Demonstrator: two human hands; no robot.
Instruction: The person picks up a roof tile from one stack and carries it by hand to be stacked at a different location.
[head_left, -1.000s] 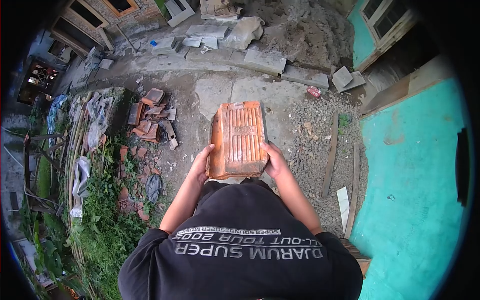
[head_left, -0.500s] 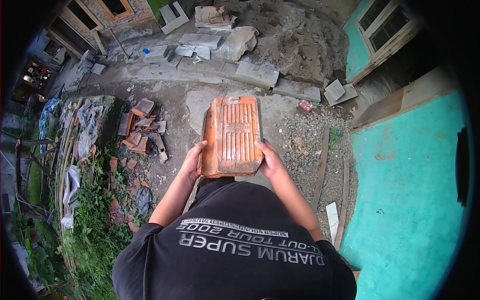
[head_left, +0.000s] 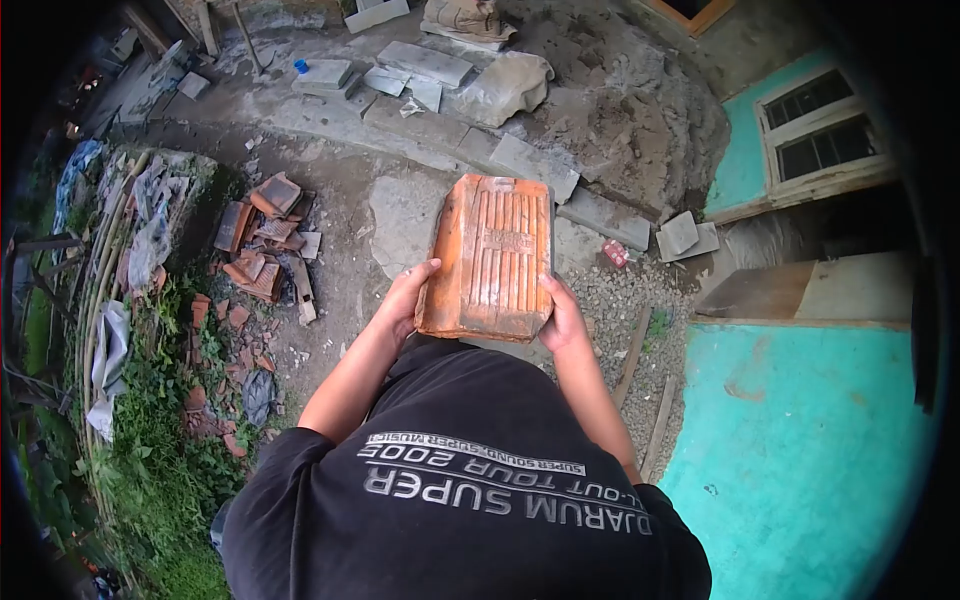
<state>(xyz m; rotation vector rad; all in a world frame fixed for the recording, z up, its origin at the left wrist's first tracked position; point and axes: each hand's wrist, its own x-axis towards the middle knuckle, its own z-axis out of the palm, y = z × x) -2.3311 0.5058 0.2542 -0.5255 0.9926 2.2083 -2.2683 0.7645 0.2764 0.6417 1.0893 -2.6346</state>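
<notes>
An orange clay roof tile [head_left: 495,260] with raised ribs is held out in front of my body, its ribbed face up. My left hand [head_left: 407,298] grips its left edge, thumb on top near the lower corner. On the opposite edge my right hand [head_left: 562,315] is closed, with the thumb along the side. Most of the fingers are hidden under the tile. The tile looks like a stack of one or more; the number cannot be made out.
A pile of broken tiles [head_left: 268,240] lies at the left, beside plants [head_left: 170,480] and bamboo poles. Concrete slabs [head_left: 425,62] and a sand heap [head_left: 630,110] are ahead. A turquoise wall [head_left: 790,450] stands at the right, near gravel and wooden strips [head_left: 657,425].
The view has turned and tilted, so the ground and walls have shifted. The tile and both hands appear slightly farther right and higher, the grip unchanged.
</notes>
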